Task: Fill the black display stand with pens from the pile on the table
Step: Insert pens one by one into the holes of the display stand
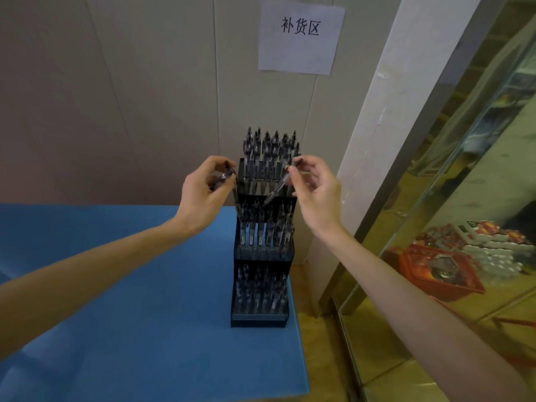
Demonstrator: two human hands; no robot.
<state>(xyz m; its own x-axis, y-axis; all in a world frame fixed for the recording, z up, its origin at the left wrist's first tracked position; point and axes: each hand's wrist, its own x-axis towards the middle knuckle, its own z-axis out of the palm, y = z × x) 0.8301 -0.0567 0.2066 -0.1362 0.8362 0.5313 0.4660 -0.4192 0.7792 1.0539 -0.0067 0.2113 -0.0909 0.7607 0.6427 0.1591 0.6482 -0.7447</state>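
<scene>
A black three-tier display stand (261,316) stands at the right edge of the blue table (130,300), with several pens upright in each tier. My right hand (314,190) pinches one pen (275,190) that slants tip-down over the middle tier. My left hand (203,192) grips a pen or two (222,178) beside the stand's upper left corner. No pile of pens is in view.
A beige panel wall (116,97) rises right behind the stand, with a white paper sign (300,36) on it. To the right a white pillar (385,126) and a glass pane (464,198) stand beyond the table edge, with a red basket (429,274) behind the glass.
</scene>
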